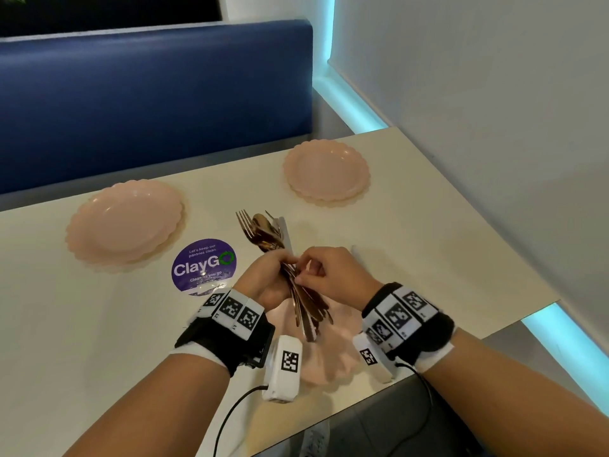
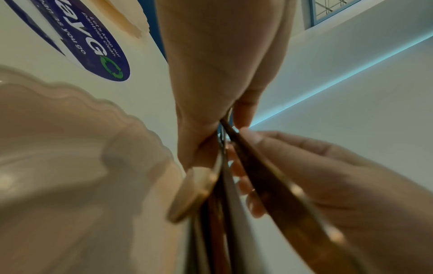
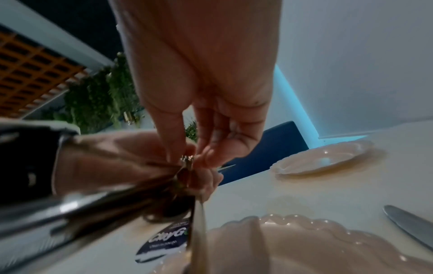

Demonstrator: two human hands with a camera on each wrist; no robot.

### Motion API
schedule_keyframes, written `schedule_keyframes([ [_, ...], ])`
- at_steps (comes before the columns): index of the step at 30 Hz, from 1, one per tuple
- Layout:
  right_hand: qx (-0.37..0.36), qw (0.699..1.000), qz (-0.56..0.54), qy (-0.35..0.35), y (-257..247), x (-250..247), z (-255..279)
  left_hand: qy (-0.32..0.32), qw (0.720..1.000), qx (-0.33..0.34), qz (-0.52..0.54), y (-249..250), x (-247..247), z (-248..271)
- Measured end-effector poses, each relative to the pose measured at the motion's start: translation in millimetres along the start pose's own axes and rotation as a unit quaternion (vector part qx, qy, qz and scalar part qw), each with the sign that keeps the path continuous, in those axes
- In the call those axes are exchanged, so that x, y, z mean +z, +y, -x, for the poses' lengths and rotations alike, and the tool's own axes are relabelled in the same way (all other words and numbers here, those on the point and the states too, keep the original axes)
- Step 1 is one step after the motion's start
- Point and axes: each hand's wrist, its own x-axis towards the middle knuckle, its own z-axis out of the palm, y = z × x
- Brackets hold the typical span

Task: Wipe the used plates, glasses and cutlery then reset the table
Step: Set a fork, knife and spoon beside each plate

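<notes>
Left hand: the left hand sits at lower centre of the head view, fingers curled round a bundle of cutlery at about mid-length, holding it clear of the table.
Right hand: the right hand, just right of the left and touching it, pinches one piece in the bundle between thumb and fingertips; which piece it is cannot be told.
Cutlery bundle: gold-toned forks and a spoon with a silver knife blade among them; the heads fan toward the upper left of the hands, the handles slant down toward the lower right. In the left wrist view the handles run down the middle of the frame, blurred.
Near plate: a pink scalloped plate lies below the hands, at the table's near edge, with the handle ends above it.
Loose knife: in the right wrist view a silver knife lies flat at the right edge of the frame, just right of the near plate.
Sticker: a round purple "ClayGo" sticker is stuck to the table just left of the left hand.
Far plates: one pink plate at centre left, another at upper centre right, well apart from each other.
Table: cream top, with a blue bench back across the upper left.
</notes>
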Motion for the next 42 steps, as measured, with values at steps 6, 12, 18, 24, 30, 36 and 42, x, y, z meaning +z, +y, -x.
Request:
schedule_keyframes([
  [6, 0.035, 0.998, 0.004, 0.046, 0, 3, -3, -0.008, 1.0, 0.027, -0.01, 0, 1, -2],
  [12, 0.078, 0.996, -0.039, 0.025, 9, 0, -4, -0.001, 0.998, 0.035, -0.05, -7, 10, -2],
  [18, 0.125, 0.982, -0.135, 0.044, 21, -6, 3, -0.069, 0.991, 0.054, -0.099, -10, 20, 2],
  [24, 0.171, 0.969, -0.176, 0.018, 27, -21, 6, -0.07, 0.995, 0.035, -0.06, -8, 25, -3],
  [30, 0.215, 0.935, -0.257, 0.113, 71, -77, 16, -0.059, 0.997, 0.04, -0.023, -7, 16, -1],
  [36, 0.33, 0.94, -0.08, 0.036, 135, -65, 40, -0.042, 0.998, 0.056, 0.008, -3, -6, 5],
  [42, 0.357, 0.933, -0.048, 0.021, 151, -50, 44, -0.009, 0.997, 0.073, 0.016, -4, -15, 14],
])
